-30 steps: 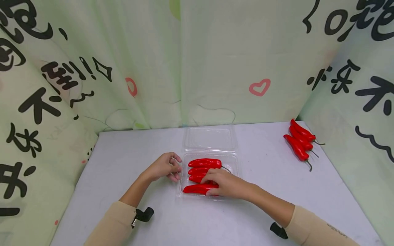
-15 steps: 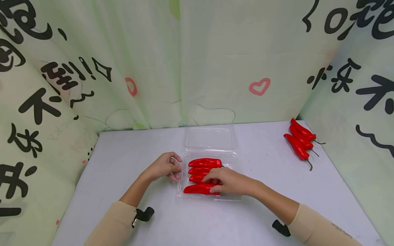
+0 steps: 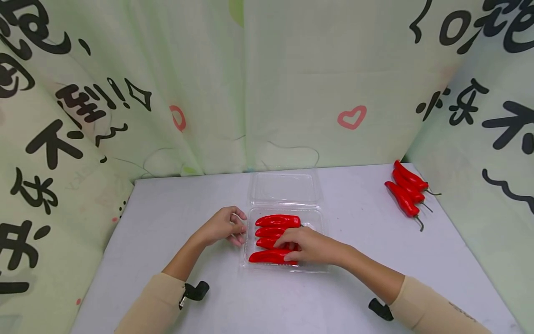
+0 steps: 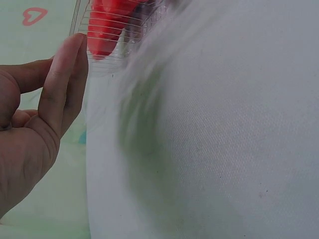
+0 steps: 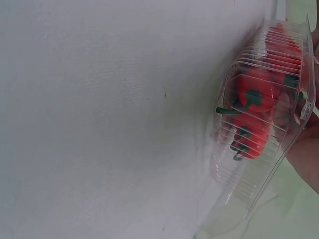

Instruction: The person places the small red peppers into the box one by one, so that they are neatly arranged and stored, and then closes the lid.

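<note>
In the head view, a clear plastic clamshell box [image 3: 310,217] lies with its lid up at mid-table and several red chili peppers [image 3: 277,221] side by side inside. My right hand [image 3: 314,248] reaches in from the right, fingers and thumb curled about the stem end of the nearest red chili pepper [image 3: 267,257]. Stem ends there are hidden under the hand; the right wrist view shows green stems [image 5: 254,98] through the box wall. My left hand [image 3: 227,226] rests at the box's left side, fingers loosely bent with nothing in them, fingertips [image 4: 77,42] right at the rim.
Three more red chili peppers [image 3: 403,199] lie at the back right corner of the white table [image 3: 354,204]. The raised lid [image 3: 285,188] leans toward the printed curtain [image 3: 292,93] behind. Curtains also flank both sides.
My right hand has shifted slightly to the right, and the nearest chili pepper has slid a little that way with it. My left hand and the box have stayed put.
</note>
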### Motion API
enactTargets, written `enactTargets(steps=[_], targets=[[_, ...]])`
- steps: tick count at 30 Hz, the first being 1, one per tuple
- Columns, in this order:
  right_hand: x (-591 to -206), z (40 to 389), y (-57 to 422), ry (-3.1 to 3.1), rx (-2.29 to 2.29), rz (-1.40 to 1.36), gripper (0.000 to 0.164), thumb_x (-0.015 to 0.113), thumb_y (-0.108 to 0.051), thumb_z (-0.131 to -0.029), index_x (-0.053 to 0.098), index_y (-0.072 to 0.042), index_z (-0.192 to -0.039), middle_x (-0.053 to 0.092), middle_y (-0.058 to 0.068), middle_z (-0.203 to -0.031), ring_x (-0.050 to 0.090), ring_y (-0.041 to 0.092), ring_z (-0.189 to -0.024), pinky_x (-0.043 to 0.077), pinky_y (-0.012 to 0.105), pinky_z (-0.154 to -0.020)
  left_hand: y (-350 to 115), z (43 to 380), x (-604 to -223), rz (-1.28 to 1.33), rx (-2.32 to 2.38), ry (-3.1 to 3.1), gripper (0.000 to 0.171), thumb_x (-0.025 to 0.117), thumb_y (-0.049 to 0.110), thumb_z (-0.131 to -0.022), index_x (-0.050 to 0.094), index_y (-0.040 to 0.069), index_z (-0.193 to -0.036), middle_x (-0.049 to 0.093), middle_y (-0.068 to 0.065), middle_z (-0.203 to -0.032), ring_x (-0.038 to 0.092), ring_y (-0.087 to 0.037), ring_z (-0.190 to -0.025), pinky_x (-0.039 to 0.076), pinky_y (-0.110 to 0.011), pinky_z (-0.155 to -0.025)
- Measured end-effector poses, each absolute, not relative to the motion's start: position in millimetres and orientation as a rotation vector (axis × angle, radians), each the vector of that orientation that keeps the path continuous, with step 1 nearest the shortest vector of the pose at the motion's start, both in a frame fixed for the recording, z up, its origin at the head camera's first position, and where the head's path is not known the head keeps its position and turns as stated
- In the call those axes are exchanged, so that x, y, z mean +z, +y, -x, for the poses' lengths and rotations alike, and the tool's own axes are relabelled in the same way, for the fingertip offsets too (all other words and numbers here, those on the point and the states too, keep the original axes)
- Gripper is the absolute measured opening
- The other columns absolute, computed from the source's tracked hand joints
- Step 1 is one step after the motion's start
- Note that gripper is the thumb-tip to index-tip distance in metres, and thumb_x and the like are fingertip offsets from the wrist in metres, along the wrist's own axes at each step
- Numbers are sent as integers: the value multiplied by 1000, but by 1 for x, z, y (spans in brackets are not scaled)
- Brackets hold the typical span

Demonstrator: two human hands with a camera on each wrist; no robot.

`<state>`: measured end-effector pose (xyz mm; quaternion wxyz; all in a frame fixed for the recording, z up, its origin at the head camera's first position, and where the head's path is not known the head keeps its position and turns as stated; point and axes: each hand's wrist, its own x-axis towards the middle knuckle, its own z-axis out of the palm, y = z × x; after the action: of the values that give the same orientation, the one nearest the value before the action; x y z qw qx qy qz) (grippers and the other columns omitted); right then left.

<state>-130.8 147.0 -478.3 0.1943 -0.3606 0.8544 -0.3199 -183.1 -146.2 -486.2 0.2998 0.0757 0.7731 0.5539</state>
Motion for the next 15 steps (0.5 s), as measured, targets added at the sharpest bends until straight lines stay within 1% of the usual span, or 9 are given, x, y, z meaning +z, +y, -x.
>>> enactTargets(steps=[4,8,11,15], targets=[[-479,131,148,2405,-894,999,34,79,-23,-87,71,-22,-120,66,-11,-106,59,2,-87,57,18,-76,-146,184,-487,-203,1470,2053,26,62,-1,-96,50,-5,-119,65,-17,-89,72,-24,-63,64,-40,-61],[-476,130,150,2422,-899,977,36,79,-23,-88,70,-20,-122,67,-8,-109,60,2,-88,57,18,-77,-147,184,-488,-203,1464,2055,27,62,0,-96,50,-5,-119,65,-17,-89,72,-24,-64,64,-39,-62],[-472,128,154,2427,-934,942,37,78,-23,-89,69,-19,-124,68,-5,-112,62,7,-91,58,18,-76,-147,185,-489,-201,1459,2058,27,63,1,-96,50,-5,-120,65,-17,-90,72,-24,-64,64,-39,-62],[-467,128,163,2454,-989,902,39,78,-22,-89,67,-18,-126,68,-2,-116,64,15,-100,59,21,-79,-147,184,-489,-197,1455,2065,29,64,2,-96,50,-5,-120,65,-17,-90,72,-24,-64,64,-38,-62]])
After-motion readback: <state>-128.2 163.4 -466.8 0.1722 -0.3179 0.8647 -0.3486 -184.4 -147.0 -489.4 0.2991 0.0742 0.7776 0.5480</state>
